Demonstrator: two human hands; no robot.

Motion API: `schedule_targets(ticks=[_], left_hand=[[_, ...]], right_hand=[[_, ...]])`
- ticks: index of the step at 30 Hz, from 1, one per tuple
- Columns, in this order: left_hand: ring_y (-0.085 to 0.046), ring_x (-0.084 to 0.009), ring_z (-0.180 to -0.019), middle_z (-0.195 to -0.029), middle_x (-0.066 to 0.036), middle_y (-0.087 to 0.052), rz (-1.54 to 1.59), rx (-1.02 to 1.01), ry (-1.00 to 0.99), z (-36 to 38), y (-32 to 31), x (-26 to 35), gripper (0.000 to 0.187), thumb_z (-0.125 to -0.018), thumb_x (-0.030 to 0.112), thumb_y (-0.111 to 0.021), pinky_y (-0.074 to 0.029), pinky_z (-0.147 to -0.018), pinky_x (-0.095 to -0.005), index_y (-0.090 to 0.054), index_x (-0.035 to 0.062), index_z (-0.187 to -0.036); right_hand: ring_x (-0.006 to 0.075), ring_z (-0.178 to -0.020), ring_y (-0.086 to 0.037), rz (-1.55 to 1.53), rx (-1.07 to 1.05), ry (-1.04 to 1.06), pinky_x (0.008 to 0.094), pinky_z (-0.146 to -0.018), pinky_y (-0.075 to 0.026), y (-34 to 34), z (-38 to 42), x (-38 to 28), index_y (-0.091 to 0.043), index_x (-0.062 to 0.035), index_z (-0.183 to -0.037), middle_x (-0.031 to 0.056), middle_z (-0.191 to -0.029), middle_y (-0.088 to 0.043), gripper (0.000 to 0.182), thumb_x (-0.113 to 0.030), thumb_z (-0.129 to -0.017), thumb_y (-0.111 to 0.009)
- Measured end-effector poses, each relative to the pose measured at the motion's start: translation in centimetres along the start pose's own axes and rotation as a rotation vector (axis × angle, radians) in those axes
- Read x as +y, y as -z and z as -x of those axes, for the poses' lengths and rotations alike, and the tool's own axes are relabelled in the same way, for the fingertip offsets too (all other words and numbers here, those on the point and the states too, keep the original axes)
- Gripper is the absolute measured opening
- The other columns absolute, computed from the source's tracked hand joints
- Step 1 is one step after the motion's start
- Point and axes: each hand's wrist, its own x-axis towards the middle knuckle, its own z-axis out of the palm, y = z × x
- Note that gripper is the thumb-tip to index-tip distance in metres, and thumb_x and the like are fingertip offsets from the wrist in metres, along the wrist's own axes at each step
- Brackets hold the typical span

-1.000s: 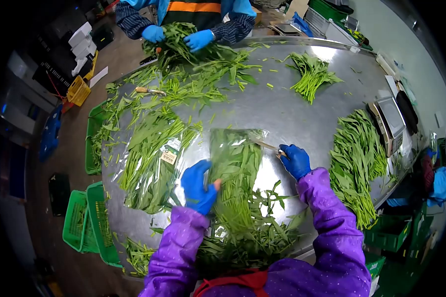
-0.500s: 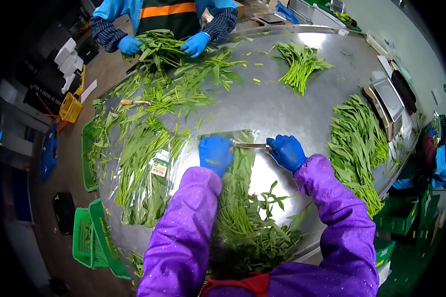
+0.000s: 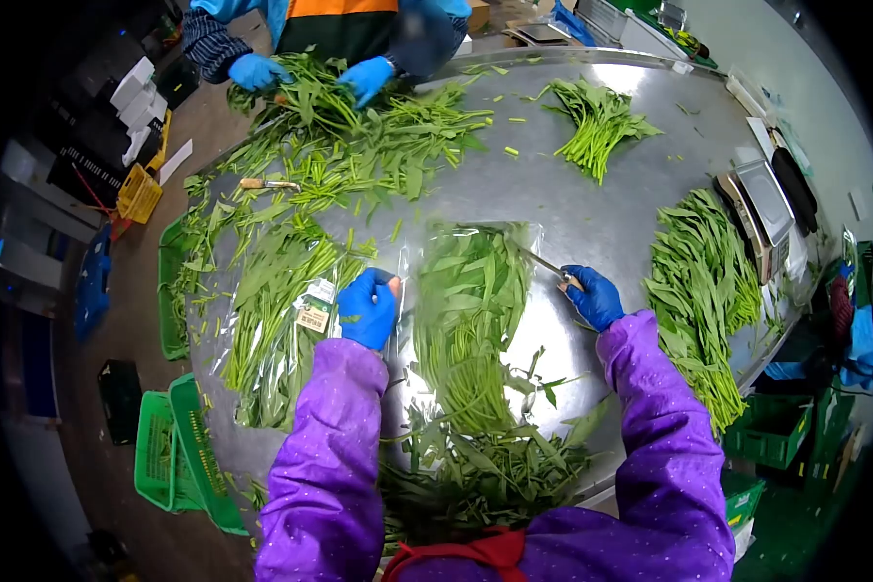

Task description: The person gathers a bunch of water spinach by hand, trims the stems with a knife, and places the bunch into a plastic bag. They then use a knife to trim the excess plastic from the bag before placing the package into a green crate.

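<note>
A clear plastic bag (image 3: 470, 320) of leafy green stalks lies on the table between my hands. My right hand (image 3: 595, 296), in a blue glove, grips a knife (image 3: 551, 266); its blade points toward the bag's upper right corner. To the bag's left is my left hand (image 3: 369, 308), also gloved, with its fingers curled in and a fingertip showing through. Whether it pinches film there is hard to see. Beside that hand lies another bagged bunch (image 3: 272, 320) with a label (image 3: 315, 305). Loose leaves and stems (image 3: 495, 466) lie close to my body.
Across the metal table (image 3: 475, 199), a person's blue-gloved hands (image 3: 367, 80) handle a heap of greens (image 3: 310, 102). A second knife (image 3: 267, 183) lies among stems. Greens (image 3: 703, 301) and a scale (image 3: 761, 209) are at right. Green crates (image 3: 155, 451) stand below the left edge.
My left hand has moved left, off the bag's top, uncovering the greens inside. My right hand has shifted slightly right with the knife, whose blade now angles up-left. The other person's hands have lowered.
</note>
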Motion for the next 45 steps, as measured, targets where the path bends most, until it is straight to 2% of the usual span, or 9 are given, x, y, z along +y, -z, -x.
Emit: schedule_targets(ticks=[5, 17, 24, 28, 33, 36, 37, 41, 45], left_hand=[[-0.058, -0.0127, -0.07, -0.079, -0.004, -0.062, 0.504, -0.014, 0.411, 0.4, -0.6, -3.8, 0.021, -0.084, 0.019, -0.062, -0.044, -0.065, -0.0242, -0.055, 0.003, -0.095], [-0.053, -0.0128, -0.094, -0.104, -0.006, -0.056, 0.52, -0.162, 0.429, 12.6, -0.7, -3.6, 0.029, -0.086, 0.002, -0.052, -0.043, -0.085, -0.0251, -0.048, 0.0003, -0.115], [-0.053, -0.0356, -0.102, -0.119, -0.02, -0.05, -0.062, -0.318, -0.183, 20.1, -1.3, 3.6, 0.05, -0.066, 0.015, -0.072, -0.044, -0.086, -0.039, -0.055, 0.0037, -0.112], [-0.054, -0.0359, -0.1, -0.118, -0.02, -0.051, -0.178, -0.334, -0.265, 23.1, -1.2, 4.4, 0.061, -0.065, 0.017, -0.072, -0.044, -0.086, -0.0403, -0.048, 0.0039, -0.12], [-0.058, -0.0326, -0.092, -0.114, -0.019, -0.053, -0.113, -0.161, -0.162, 21.4, -1.4, 3.7, 0.076, -0.063, 0.013, -0.074, -0.048, -0.078, -0.037, -0.038, 0.0052, -0.129], [-0.056, -0.0347, -0.099, -0.117, -0.021, -0.051, 0.022, -0.198, 0.027, 18.8, -0.7, 4.9, 0.076, -0.065, 0.013, -0.073, -0.046, -0.083, -0.0411, -0.035, 0.0062, -0.131], [-0.058, -0.0255, -0.088, -0.104, -0.015, -0.057, 0.274, -0.156, 0.238, 18.4, -0.5, 4.7, 0.08, -0.065, 0.014, -0.074, -0.047, -0.077, -0.0372, -0.032, 0.0088, -0.133], [-0.057, -0.0166, -0.069, -0.085, -0.008, -0.059, 1.371, 0.303, 0.174, 9.4, 9.1, 1.1, 0.027, -0.088, 0.023, -0.052, -0.047, -0.06, -0.0244, -0.053, 0.0019, -0.104], [-0.053, -0.0255, -0.105, -0.117, -0.012, -0.055, 1.469, 0.624, 0.074, 5.3, 18.4, 5.4, 0.038, -0.082, 0.034, -0.061, -0.043, -0.09, -0.0411, -0.053, 0.0112, -0.113]], right_hand=[[0.0162, -0.082, -0.058, -0.339, -0.091, -0.244, 0.0279, -0.075, -0.045, 0.1, 4.3, 0.7, -0.061, -0.0056, -0.101, 0.0079, -0.088, -0.063, 0.031, -0.028, -0.08, -0.066], [0.0043, -0.053, -0.043, -0.784, -0.004, -0.806, 0.0204, -0.048, -0.035, 2.2, 23.5, -2.2, -0.06, -0.0037, -0.093, -0.0025, -0.064, -0.051, 0.02, -0.021, -0.083, -0.061], [0.0168, -0.063, -0.049, -0.329, 0.26, -0.46, 0.0314, -0.059, -0.04, 1.1, 25.4, 1.8, -0.057, 0.0006, -0.094, 0.0092, -0.067, -0.052, 0.022, -0.016, -0.081, -0.06], [0.029, -0.086, -0.056, 0.246, 0.224, -0.3, 0.0362, -0.074, -0.044, 3.4, 24.8, 1.9, -0.056, -0.0019, -0.104, 0.0163, -0.097, -0.057, 0.032, -0.011, -0.073, -0.063], [0.0263, -0.097, -0.055, -0.225, 0.219, -0.013, 0.0353, -0.084, -0.042, 1.3, 21.4, -3.5, -0.05, -0.0021, -0.118, 0.0147, -0.105, -0.057, 0.048, -0.009, -0.073, -0.065], [0.0194, -0.104, -0.053, -0.626, -0.021, -0.112, 0.031, -0.09, -0.041, -1.5, 18.0, -8.3, -0.048, -0.0029, -0.121, 0.0106, -0.11, -0.056, 0.046, -0.01, -0.078, -0.064], [0.019, -0.105, -0.052, -0.676, -0.033, -0.099, 0.0308, -0.092, -0.04, -1.8, 16.5, -10.1, -0.047, -0.0035, -0.123, 0.0102, -0.112, -0.056, 0.048, -0.01, -0.079, -0.064], [0.0184, -0.11, -0.049, -0.852, -0.032, 0.024, 0.0312, -0.095, -0.037, -0.1, 10.5, -15.2, -0.041, -0.0052, -0.13, 0.0095, -0.121, -0.051, 0.054, -0.012, -0.081, -0.062], [0.024, -0.114, -0.046, -0.539, -0.176, 0.182, 0.0336, -0.095, -0.036, -2.9, 9.4, -14.7, -0.038, -0.0067, -0.132, 0.0142, -0.123, -0.048, 0.062, -0.027, -0.08, -0.065]])
